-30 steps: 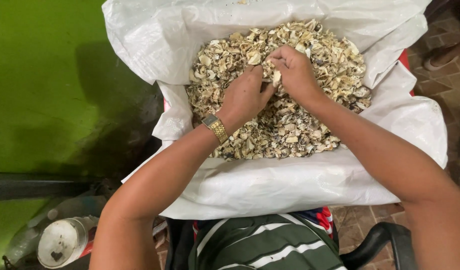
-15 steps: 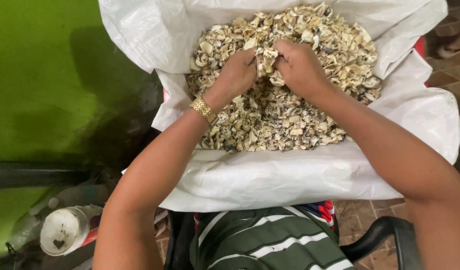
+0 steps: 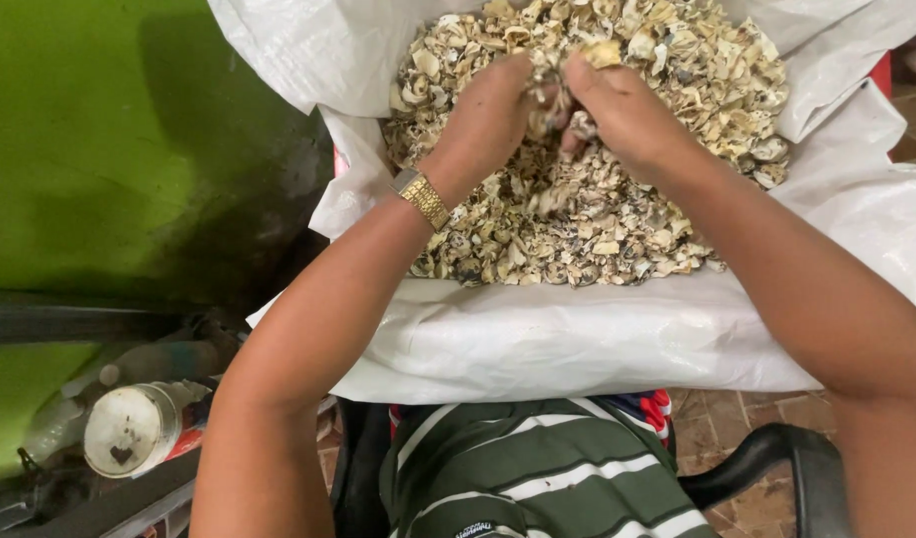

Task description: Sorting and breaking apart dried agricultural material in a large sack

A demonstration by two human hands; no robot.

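A large white woven sack [image 3: 578, 339] lies open in front of me, filled with a heap of pale dried shell pieces [image 3: 617, 219]. My left hand [image 3: 490, 112], with a gold watch [image 3: 421, 197] on its wrist, is cupped over a scoop of the shell pieces near the top of the heap. My right hand [image 3: 622, 105] faces it, fingers curled around more pieces, and one light chunk [image 3: 605, 52] sits at its fingertips. The two hands almost touch, and a few pieces fall between them.
A green wall [image 3: 89, 149] stands to the left. A round white-lidded can [image 3: 134, 428] and a plastic bottle [image 3: 129, 364] lie at lower left. A black chair arm [image 3: 767, 463] shows at lower right over a tiled floor [image 3: 717, 418]. My striped shirt [image 3: 528, 478] fills the bottom.
Both hands have risen toward the top of the heap and closed in on each other, lifting a handful of shell pieces. The view has tilted closer to the sack.
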